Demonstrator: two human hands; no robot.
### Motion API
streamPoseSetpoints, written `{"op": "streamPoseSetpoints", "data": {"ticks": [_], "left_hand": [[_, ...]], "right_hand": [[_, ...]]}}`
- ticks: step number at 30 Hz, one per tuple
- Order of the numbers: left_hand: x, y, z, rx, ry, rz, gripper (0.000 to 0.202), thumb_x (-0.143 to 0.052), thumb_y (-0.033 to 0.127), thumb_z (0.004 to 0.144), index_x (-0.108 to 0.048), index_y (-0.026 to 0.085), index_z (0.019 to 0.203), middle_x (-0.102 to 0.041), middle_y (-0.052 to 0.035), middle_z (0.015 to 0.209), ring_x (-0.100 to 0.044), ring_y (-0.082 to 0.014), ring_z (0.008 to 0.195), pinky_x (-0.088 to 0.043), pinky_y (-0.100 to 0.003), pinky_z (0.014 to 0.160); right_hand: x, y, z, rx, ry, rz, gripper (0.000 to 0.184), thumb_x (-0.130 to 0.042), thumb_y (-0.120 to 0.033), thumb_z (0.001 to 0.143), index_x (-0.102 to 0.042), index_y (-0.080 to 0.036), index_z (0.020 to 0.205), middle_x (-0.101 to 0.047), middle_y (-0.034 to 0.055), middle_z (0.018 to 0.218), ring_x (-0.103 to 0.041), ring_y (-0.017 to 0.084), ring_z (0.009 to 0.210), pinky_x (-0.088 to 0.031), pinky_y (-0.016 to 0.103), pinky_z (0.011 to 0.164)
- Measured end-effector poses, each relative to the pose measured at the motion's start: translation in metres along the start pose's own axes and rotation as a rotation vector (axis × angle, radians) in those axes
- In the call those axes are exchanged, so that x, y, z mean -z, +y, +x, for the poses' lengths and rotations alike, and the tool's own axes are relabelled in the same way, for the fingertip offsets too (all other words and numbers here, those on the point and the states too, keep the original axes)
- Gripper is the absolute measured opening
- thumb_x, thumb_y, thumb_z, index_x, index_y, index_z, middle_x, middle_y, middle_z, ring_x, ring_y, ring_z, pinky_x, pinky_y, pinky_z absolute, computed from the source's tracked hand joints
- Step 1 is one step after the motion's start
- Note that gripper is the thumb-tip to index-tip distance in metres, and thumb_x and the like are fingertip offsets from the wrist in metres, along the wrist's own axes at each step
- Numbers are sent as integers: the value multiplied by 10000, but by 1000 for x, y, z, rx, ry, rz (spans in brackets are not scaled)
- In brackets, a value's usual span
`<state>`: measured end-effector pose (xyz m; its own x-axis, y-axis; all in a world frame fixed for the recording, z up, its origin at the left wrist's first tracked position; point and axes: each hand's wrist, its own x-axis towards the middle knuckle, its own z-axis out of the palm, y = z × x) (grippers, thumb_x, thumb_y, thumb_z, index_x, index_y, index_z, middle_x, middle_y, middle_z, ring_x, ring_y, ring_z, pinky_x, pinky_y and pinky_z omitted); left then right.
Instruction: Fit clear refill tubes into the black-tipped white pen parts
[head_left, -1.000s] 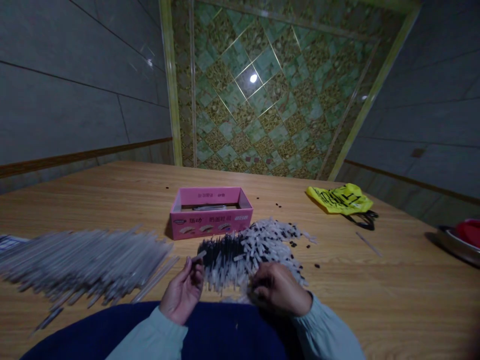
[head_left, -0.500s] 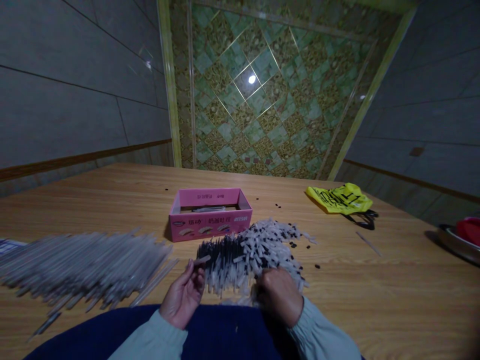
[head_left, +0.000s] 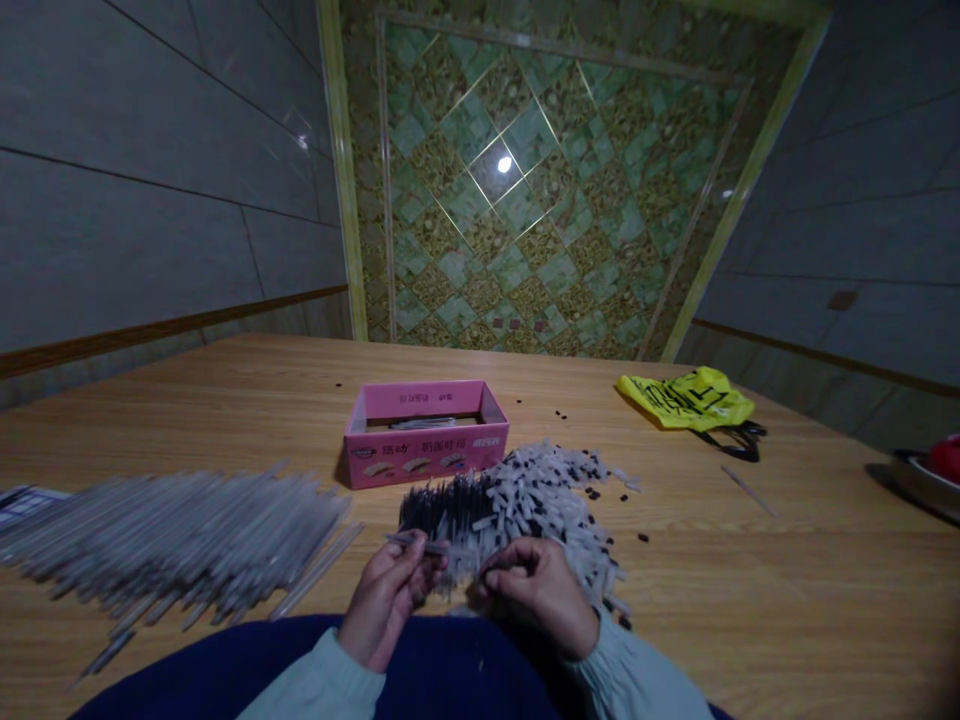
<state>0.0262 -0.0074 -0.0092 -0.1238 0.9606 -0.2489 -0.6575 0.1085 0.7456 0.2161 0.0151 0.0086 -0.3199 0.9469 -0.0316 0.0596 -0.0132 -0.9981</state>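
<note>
My left hand (head_left: 386, 595) pinches a thin stick (head_left: 412, 541) with a translucent sleeve between thumb and fingers; the stick lies about level, pointing right. Close by on the right, my right hand (head_left: 541, 592) is closed with thumb and forefinger together; whatever sits in that pinch is too small to make out. Just beyond both hands spreads a pile of short translucent sleeves (head_left: 544, 505), mixed with small black pieces. A row of dark thin sticks (head_left: 442, 505) forms the left part of this pile, partly hidden by my left hand.
Many long clear tubes (head_left: 187, 540) lie heaped at the left. A pink box (head_left: 427, 460) with thin sticks inside stands behind the pile. A yellow bag (head_left: 682, 400) with a black strap, a lone tube (head_left: 748, 490) and a bowl (head_left: 919, 490) are on the right.
My right hand has risen from the near edge of the pile and turned its pinch toward my left hand. My left hand has shifted slightly right, still holding a stick.
</note>
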Motion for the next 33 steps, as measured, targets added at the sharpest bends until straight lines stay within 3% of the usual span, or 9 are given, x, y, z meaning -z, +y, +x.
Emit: {"op": "streamPoseSetpoints", "data": {"ticks": [2,5,11,20,33], "left_hand": [[0,0,0,2,-11,3,248,-700,106,675,-543,134,865,-702,-73,741,-681,-169,640,-540,-227,551],[0,1,0,11,-15,-5,261,-693,101,678,-525,137,875,-704,-84,748,-684,-177,657,-537,-234,566],[-1,2,1,18,-17,-14,258,-682,92,683,-515,137,875,-705,-85,751,-677,-163,632,-519,-210,525],[-1,2,-1,8,-15,13,245,-674,99,696,-515,136,879,-704,-85,757,-678,-167,645,-537,-238,568],[0,-1,0,6,-34,29,279,-722,147,666,-536,139,873,-707,-82,778,-685,-179,676,-551,-249,584]], "right_hand": [[-5,3,0,-31,-10,145,298,-762,-357,577,-575,-137,645,-665,37,583,-592,133,475,-417,212,451],[-5,5,3,41,16,222,323,-783,-352,569,-549,-148,658,-629,1,569,-587,123,494,-425,214,485],[4,7,5,230,82,79,213,-730,-314,653,-619,-147,724,-600,-1,647,-538,116,572,-408,219,536],[-3,10,2,306,119,-97,70,-666,-151,675,-633,-160,737,-601,10,725,-554,143,686,-426,230,620],[-4,4,-3,364,126,-175,53,-630,-137,704,-645,-166,745,-600,20,763,-580,163,754,-439,237,654]]}}
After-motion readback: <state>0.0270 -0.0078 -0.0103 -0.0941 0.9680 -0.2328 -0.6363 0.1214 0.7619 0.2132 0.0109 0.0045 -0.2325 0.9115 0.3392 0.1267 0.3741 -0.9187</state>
